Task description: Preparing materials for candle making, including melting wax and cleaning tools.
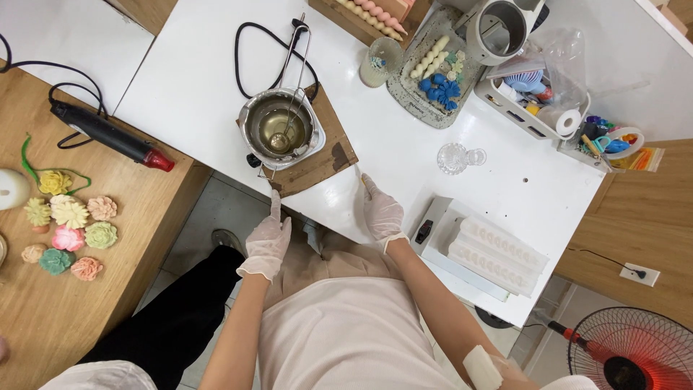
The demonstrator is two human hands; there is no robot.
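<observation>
Both my hands wear thin white gloves. My left hand [269, 238] points one finger up and touches the near edge of a brown board [328, 155] at the front of the white table [195, 79]. My right hand [380, 211] rests at the table's edge to the right of that board, fingers apart and holding nothing. On the board stands a metal pot [281, 128] with clear yellowish liquid and a long metal utensil [294, 79] leaning in it.
A black cord [249, 54] loops behind the pot. A small glass dish [452, 158] and a white ridged mould [498, 253] lie to the right. A tray [422, 101] with blue and white shapes sits further back. A heat gun [108, 135] and several flower shapes [68, 235] lie on the wooden table at left. A fan [628, 350] stands at lower right.
</observation>
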